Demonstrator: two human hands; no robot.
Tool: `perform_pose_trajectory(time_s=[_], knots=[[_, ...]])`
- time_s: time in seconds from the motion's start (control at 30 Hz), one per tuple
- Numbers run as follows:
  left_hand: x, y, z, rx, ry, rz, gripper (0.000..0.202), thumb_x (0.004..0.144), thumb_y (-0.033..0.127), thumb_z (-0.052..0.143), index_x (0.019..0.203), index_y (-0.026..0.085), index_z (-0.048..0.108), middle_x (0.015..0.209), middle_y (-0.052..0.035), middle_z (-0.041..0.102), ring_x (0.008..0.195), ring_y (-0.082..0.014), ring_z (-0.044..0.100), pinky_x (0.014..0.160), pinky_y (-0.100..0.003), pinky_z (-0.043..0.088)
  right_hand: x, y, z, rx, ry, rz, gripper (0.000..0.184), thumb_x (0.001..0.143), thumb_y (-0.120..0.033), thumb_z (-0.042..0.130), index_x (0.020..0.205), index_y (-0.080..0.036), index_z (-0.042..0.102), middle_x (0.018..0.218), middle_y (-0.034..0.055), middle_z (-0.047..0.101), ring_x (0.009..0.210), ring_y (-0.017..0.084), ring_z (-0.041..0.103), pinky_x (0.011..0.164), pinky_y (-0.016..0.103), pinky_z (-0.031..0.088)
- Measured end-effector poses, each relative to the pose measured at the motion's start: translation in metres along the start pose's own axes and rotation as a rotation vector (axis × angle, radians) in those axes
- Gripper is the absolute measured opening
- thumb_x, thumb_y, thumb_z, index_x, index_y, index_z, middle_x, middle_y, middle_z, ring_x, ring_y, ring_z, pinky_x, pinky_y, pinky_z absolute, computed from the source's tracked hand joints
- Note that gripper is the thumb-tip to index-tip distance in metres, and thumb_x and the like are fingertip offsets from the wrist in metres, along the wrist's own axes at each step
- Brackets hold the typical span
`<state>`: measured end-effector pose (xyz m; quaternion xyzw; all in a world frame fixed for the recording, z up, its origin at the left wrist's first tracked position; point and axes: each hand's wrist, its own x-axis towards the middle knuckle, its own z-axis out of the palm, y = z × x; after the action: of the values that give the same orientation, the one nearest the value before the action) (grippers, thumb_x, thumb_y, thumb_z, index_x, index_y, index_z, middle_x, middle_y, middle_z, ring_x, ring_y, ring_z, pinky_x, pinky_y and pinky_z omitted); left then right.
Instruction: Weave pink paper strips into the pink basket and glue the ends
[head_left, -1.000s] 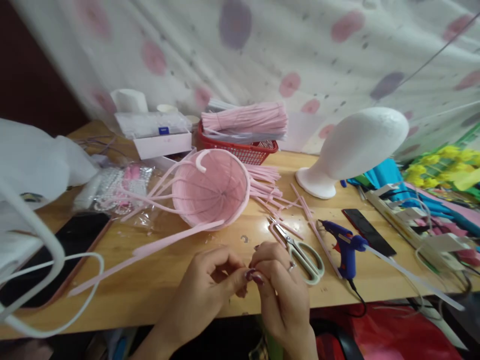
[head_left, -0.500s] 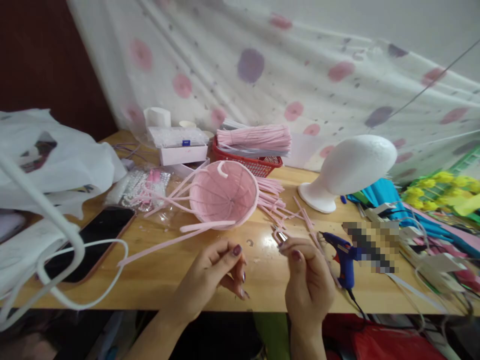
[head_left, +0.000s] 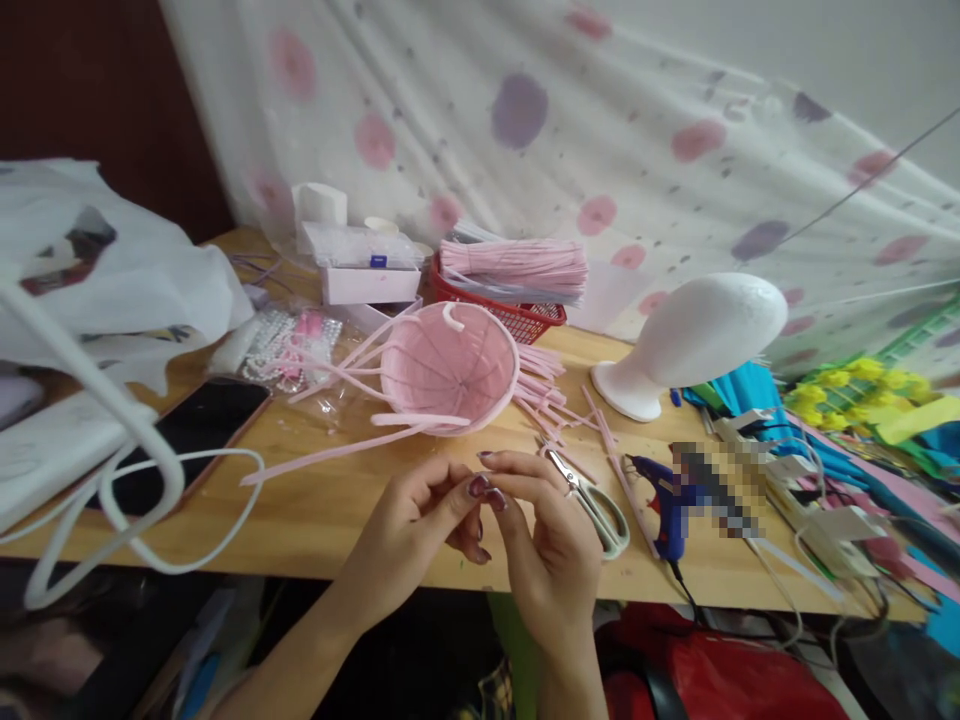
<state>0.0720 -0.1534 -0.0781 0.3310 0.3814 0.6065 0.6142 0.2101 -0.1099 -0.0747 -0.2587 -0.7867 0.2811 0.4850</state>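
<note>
My left hand (head_left: 420, 525) and my right hand (head_left: 551, 535) meet fingertip to fingertip above the table's front part. Both are closed in a pinch, thumbs against fingers; anything between the tips is too small or hidden to make out. Just beyond them sits a pink bowl-shaped piece (head_left: 446, 375) made of fuzzy stems, its hollow facing me and loose stem ends sticking out to the left. Beside my right hand lie scissors (head_left: 611, 520) with pale green handles, partly covered by the hand. Loose pink fuzzy stems (head_left: 540, 395) are scattered right of the bowl shape.
A blue glue gun (head_left: 671, 505) lies to the right, its cord running off the front edge. Behind it stands a white foam head (head_left: 697, 335). A red basket (head_left: 529, 325) holds bundled stems at the back. A phone (head_left: 199, 430) and white cable (head_left: 161, 450) lie left.
My right hand has moved left to meet my left hand, uncovering more of the scissors. The view has shifted a little. The pink bowl shape stays on the table.
</note>
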Motion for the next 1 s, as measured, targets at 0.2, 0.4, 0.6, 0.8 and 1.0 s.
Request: perform_pose_trajectory(time_s=[0.2,0.4,0.6,0.8,1.0], knots=[[0.002,-0.005,0.004,0.012,-0.02,-0.004,0.033,0.084,0.044,0.07,0.077,0.013,0.059,0.062,0.0051,0.055,0.053,-0.0064,0.06,0.058,-0.019,0.056,0.0,-0.001,0.001,-0.055,0.074,0.015,0.022,0.094,-0.006,0.052,0.095,-0.024,0.064,0.097,0.0004,0.069,0.092,0.013,0.067,0.082,0.025,0.053],[0.006,-0.006,0.009,0.031,-0.003,-0.023,0.032,0.083,0.041,0.071,0.074,0.013,0.058,0.063,0.0045,0.055,0.054,-0.0065,0.059,0.057,-0.018,0.054,-0.004,0.005,0.002,-0.056,0.129,0.037,0.024,0.095,-0.005,0.049,0.096,-0.024,0.064,0.096,0.0019,0.069,0.092,0.016,0.067,0.081,0.029,0.054],[0.01,-0.011,0.007,-0.023,-0.013,-0.051,0.035,0.086,0.046,0.066,0.077,0.013,0.059,0.063,0.0038,0.055,0.054,-0.0066,0.058,0.056,-0.019,0.056,-0.008,0.01,-0.002,0.034,0.06,0.071,0.024,0.095,-0.008,0.051,0.104,-0.025,0.066,0.101,0.0039,0.069,0.097,0.017,0.066,0.084,0.032,0.053],[0.009,-0.01,0.007,0.012,-0.042,-0.075,0.032,0.087,0.043,0.066,0.077,0.013,0.059,0.064,0.0034,0.056,0.054,-0.0065,0.06,0.057,-0.019,0.057,-0.008,0.012,-0.005,0.011,0.091,0.065,0.02,0.092,-0.006,0.056,0.095,-0.023,0.066,0.094,0.0035,0.069,0.09,0.018,0.067,0.081,0.033,0.053],[0.009,-0.011,0.008,0.033,-0.022,-0.118,0.033,0.085,0.043,0.068,0.074,0.013,0.057,0.064,0.003,0.057,0.054,-0.007,0.061,0.057,-0.019,0.057,-0.009,0.012,-0.002,-0.04,0.129,0.071,0.019,0.094,-0.008,0.052,0.093,-0.023,0.064,0.091,0.0032,0.069,0.088,0.018,0.066,0.08,0.034,0.053]])
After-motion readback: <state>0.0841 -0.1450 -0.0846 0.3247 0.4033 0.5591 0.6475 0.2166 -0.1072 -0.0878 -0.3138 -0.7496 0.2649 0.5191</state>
